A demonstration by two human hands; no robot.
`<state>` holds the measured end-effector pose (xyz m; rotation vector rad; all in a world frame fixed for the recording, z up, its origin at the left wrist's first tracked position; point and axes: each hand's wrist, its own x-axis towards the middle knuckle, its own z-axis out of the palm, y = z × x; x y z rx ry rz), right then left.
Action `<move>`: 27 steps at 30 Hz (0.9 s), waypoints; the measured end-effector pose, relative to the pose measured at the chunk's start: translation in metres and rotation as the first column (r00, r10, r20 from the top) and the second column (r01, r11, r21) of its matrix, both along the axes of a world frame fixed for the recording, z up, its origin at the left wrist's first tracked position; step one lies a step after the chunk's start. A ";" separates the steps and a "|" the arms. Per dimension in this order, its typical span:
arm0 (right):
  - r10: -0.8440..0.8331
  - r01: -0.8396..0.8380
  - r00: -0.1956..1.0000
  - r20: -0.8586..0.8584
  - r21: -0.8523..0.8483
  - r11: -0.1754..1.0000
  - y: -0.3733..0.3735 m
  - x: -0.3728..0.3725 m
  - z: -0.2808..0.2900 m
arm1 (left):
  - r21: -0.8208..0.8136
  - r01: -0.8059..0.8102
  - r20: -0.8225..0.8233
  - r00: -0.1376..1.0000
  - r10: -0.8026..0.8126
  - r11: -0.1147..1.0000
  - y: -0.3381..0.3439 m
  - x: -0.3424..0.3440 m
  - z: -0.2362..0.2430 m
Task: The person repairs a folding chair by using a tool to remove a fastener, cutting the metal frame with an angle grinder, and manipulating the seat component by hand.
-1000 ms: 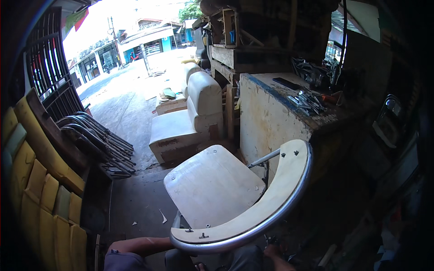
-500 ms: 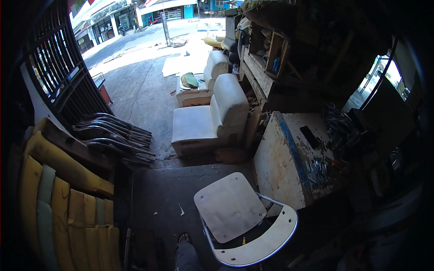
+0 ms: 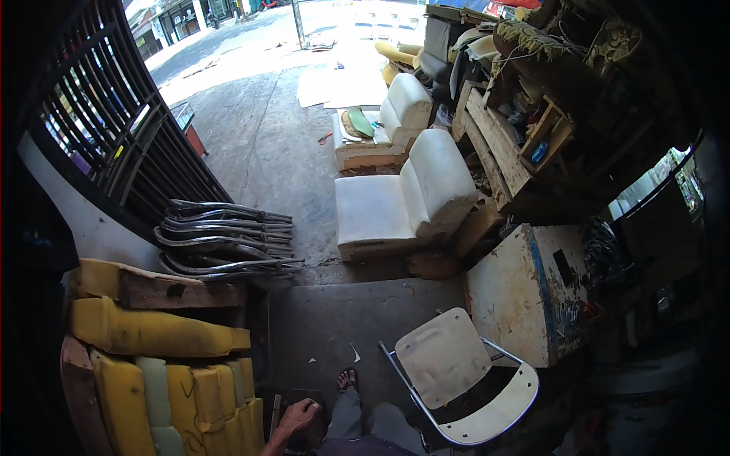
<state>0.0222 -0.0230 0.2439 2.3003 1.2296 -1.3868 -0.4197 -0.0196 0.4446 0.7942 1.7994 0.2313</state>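
My left hand (image 3: 300, 416) is low in the picture, left of my knees, its fingers curled down and closed. Whatever lies beneath it is dark, so I cannot make out what they hold, if anything. Left of it stand stacked yellow foam cushions (image 3: 179, 395). My right hand is out of view. To the right of my legs is a folding chair with a cream seat (image 3: 443, 357), a curved cream backrest (image 3: 494, 410) and a metal tube frame.
Two white upholstered seats (image 3: 372, 205) stand ahead. Bent metal tubes (image 3: 228, 232) are piled beside a dark barred gate (image 3: 114, 114). A worn workbench (image 3: 508, 296) bears tools and a dark phone-like slab (image 3: 564, 267). Wooden shelving (image 3: 494, 144) with clutter rises behind it. Scraps (image 3: 355, 353) lie on the floor.
The view has turned left and tilted down, shifting the scene rightward. My left hand and both legs have come into the lower edge. The folding chair sits farther right in the picture.
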 end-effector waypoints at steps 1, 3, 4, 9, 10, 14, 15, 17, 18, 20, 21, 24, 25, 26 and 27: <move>0.007 -0.007 1.000 -0.004 -0.011 1.000 0.002 -0.008 0.003 | -0.009 0.065 0.134 0.989 -0.064 0.998 0.021 0.001 0.035; 0.015 -0.015 1.000 -0.004 -0.045 0.999 0.003 -0.018 0.005 | -0.015 0.277 0.387 0.888 -0.250 0.961 0.052 0.009 0.072; 0.024 -0.025 1.000 -0.009 -0.055 0.998 0.005 -0.021 0.004 | -0.031 0.398 0.430 0.833 -0.348 0.917 0.067 0.013 0.085; 0.134 -0.140 0.989 -0.062 -0.105 0.985 0.053 -0.053 -0.028 | 0.202 0.227 0.734 0.608 -0.301 0.953 0.065 -0.026 -0.007; 0.155 -0.161 0.986 -0.062 -0.107 0.981 0.067 -0.054 -0.040 | 0.231 0.253 0.732 0.590 -0.339 0.939 0.100 -0.038 0.001; 0.252 -0.257 0.964 -0.079 -0.053 0.965 0.144 -0.069 -0.104 | 0.204 0.425 0.652 0.613 -0.446 0.882 0.246 -0.079 0.012; 0.270 -0.275 0.958 -0.096 -0.036 0.961 0.179 -0.092 -0.108 | 0.198 0.425 0.633 0.633 -0.446 0.884 0.275 -0.092 0.015; 0.188 -0.198 0.977 -0.102 -0.098 0.975 0.272 -0.131 -0.120 | 0.189 0.410 0.599 0.671 -0.436 0.892 0.326 -0.112 0.017; 0.103 -0.115 0.991 -0.082 -0.151 0.982 0.292 -0.140 -0.111 | 0.196 0.435 0.592 0.662 -0.460 0.879 0.358 -0.117 0.018; -0.306 0.287 0.951 -0.053 -0.225 0.931 0.360 -0.144 -0.130 | 0.236 0.415 0.608 0.643 -0.466 0.879 0.404 -0.136 0.027; -0.078 0.063 0.994 -0.076 -0.180 0.982 0.410 -0.194 -0.089 | 0.206 0.406 0.581 0.682 -0.445 0.890 0.421 -0.151 0.035; 0.061 -0.062 0.998 0.012 0.103 0.993 0.514 -0.226 -0.050 | 0.255 0.440 0.584 0.640 -0.499 0.861 0.495 -0.187 0.045; -0.201 0.189 0.971 -0.128 -0.102 0.977 0.559 -0.263 -0.011 | 0.250 0.442 0.566 0.656 -0.500 0.862 0.513 -0.205 0.048; -0.344 0.322 0.932 -0.110 -0.180 0.929 0.596 -0.288 0.023 | 0.270 0.452 0.565 0.640 -0.520 0.850 0.535 -0.221 0.046; -0.365 0.351 0.928 -0.080 -0.146 0.925 0.608 -0.293 0.016 | 0.310 0.474 0.573 0.599 -0.560 0.824 0.563 -0.236 0.040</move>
